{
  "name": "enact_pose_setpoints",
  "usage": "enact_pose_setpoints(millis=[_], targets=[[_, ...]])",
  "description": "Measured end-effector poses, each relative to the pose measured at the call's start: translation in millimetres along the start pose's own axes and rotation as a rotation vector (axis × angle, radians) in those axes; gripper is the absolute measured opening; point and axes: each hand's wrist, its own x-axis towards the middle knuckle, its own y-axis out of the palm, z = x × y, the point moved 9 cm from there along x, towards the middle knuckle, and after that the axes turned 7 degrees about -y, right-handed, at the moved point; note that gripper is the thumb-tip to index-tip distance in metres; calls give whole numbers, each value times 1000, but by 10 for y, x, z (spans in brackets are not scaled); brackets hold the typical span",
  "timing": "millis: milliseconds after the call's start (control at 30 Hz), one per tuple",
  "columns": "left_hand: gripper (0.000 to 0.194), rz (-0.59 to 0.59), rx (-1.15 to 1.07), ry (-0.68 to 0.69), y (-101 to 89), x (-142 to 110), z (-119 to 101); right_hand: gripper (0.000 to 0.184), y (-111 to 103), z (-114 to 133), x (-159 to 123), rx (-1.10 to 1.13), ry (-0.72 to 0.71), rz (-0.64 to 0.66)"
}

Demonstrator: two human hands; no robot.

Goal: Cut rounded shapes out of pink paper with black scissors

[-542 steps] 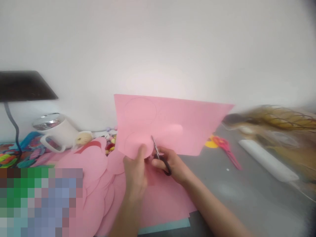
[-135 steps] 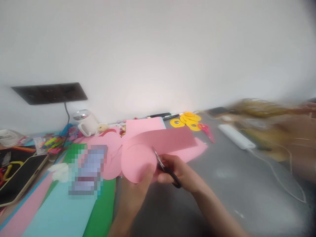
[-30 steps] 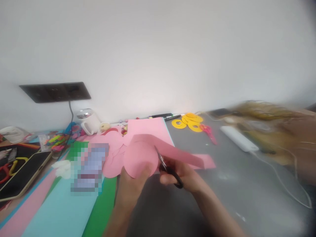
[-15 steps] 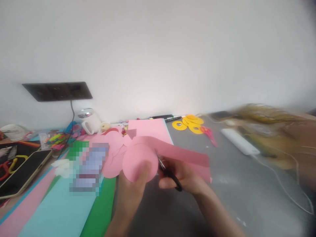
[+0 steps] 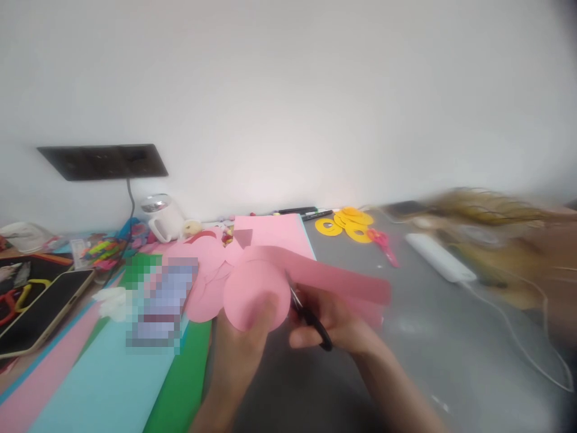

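Note:
My left hand pinches a pink paper sheet by a round disc shape at its near end, thumb on the front. My right hand is closed round black-handled scissors, whose blades meet the disc's right edge. The rest of the sheet trails off to the right as a curling strip above the grey table.
Cut pink circles and a pink sheet lie behind my hands. Green, blue and pink paper covers the left. A phone, white mug, yellow rings, pink scissors and a white bar stand around.
The trailing strip has swung and curled to the right while the disc turned slightly in my left hand. The scissors stay at the disc's edge. The view shifted a little.

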Motion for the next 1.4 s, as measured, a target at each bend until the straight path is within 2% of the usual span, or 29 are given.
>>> enact_pose_setpoints(millis=[133, 367, 700, 867, 1033, 1400], targets=[[45, 5, -6, 12, 0, 10, 20, 41, -1, -14, 5, 38, -37, -2], [35, 32, 34, -10, 26, 0, -6, 44, -12, -50, -26, -16, 18, 22], [48, -7, -24, -28, -36, -14, 16, 46, 43, -11, -18, -4, -21, 39], [45, 24, -31, 21, -25, -11, 3, 42, 43, -6, -22, 6, -30, 40], [42, 17, -23, 16, -8, -14, 12, 44, 43, -1, -16, 45, -53, 30], [52, -30, -2, -4, -26, 28, 126, 41, 13, -94, -23, 22, 26, 26]])
